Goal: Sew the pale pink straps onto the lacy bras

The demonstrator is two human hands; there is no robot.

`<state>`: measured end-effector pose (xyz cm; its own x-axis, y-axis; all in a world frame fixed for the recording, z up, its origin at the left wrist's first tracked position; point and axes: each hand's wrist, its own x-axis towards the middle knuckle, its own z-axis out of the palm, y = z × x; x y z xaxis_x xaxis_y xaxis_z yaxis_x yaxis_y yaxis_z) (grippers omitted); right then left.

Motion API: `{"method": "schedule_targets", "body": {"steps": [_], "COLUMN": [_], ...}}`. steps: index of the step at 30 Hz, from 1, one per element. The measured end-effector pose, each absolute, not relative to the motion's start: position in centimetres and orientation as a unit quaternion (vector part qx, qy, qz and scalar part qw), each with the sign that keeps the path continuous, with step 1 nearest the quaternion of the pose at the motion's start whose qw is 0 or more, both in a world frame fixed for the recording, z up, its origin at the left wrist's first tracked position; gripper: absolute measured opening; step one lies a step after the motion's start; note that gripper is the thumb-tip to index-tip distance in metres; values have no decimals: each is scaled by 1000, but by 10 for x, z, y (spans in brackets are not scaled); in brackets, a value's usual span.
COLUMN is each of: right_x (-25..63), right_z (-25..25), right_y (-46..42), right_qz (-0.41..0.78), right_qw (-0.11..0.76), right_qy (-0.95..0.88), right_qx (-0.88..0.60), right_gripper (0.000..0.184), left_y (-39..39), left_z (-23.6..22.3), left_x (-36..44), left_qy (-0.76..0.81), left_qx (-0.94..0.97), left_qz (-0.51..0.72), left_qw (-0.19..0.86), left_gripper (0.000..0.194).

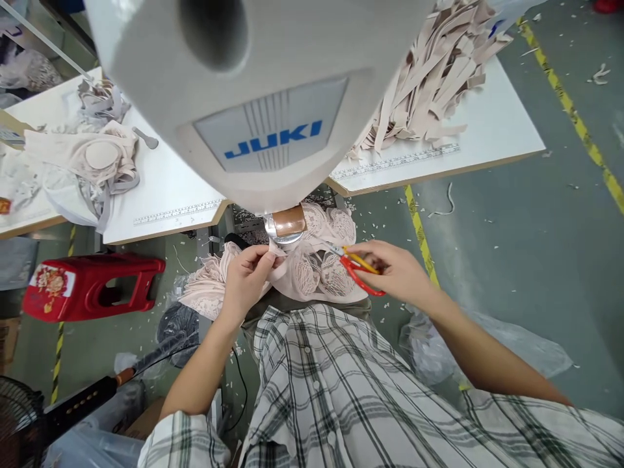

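My left hand (252, 273) pinches the pale pink edge of a lace bra (312, 276) just below the sewing machine head (273, 123). The bra's lace cups hang across my lap. In my right hand (397, 270) is a pair of scissors (358, 265) with red and orange handles. Their blades point left, close over the bra; whether they touch the fabric I cannot tell. More pale pink lace pieces (207, 286) lie in a fanned stack left of my left hand. The machine head hides what lies behind it.
White table tops (511, 117) stand on both sides, with printed rulers along their edges. Fabric strips (439, 84) are heaped on the right, bra parts (92, 156) on the left. A red stool (97, 286) and a fan (22, 416) stand left. Plastic bags (511, 341) lie on the floor.
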<state>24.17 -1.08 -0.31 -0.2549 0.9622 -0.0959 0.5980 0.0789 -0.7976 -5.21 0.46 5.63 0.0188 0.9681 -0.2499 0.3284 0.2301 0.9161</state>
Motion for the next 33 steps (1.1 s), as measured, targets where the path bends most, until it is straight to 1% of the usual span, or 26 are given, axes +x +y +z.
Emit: {"method": "schedule_targets", "body": {"steps": [3,6,8,10,12,14,16,17,18,19,20,21,22,23,24,25,26,29,31,33], "right_x": [262,278,289,299,304,299,284,272,259,245,229,214,200,189,180,173,168,162,160,158], "right_z": [4,12,13,12,10,7,6,6,6,7,8,9,10,11,12,14,17,32,44,53], "right_y": [18,70,111,148,168,163,133,111,87,63,42,24,11,3,0,0,3,17,28,41], "right_qz": [301,180,109,80,80,71,72,103,179,286,388,441,460,476,494,519,551,618,602,559], "right_qw": [192,145,118,100,115,173,262,309,348,346,290,245,237,251,283,323,360,420,438,448], "right_qy": [-688,-690,-711,-743,-766,-754,-710,-688,-677,-700,-744,-767,-766,-754,-726,-682,-629,-489,-463,-486], "right_qx": [-632,-686,-685,-657,-627,-629,-649,-648,-623,-556,-460,-397,-380,-377,-387,-401,-412,-450,-482,-500], "right_gripper": [35,38,40,41,40,41,40,40,36,33,36,46,62,72,78,76,68,40,27,22], "left_y": [4,9,16,24,31,33,32,30,26,23,18,14,10,7,4,2,1,1,2,3], "left_z": [53,53,58,64,68,68,63,59,56,54,52,52,53,55,58,61,63,70,71,70], "left_x": [-58,-64,-69,-76,-83,-88,-88,-84,-79,-71,-63,-53,-43,-34,-25,-16,-9,6,9,6], "left_qy": [622,617,605,581,562,569,580,572,552,523,491,462,441,428,425,430,444,526,576,605], "left_qx": [587,648,676,694,719,747,774,792,814,837,858,874,882,884,878,868,851,754,682,659], "left_qz": [322,290,235,167,105,66,58,65,78,93,109,127,150,177,208,238,264,310,325,332], "left_qw": [407,339,350,390,395,338,248,201,162,130,102,83,75,69,68,75,98,242,312,299], "left_gripper": [21,24,21,23,24,21,19,19,21,24,27,30,32,33,33,34,34,35,38,38]}}
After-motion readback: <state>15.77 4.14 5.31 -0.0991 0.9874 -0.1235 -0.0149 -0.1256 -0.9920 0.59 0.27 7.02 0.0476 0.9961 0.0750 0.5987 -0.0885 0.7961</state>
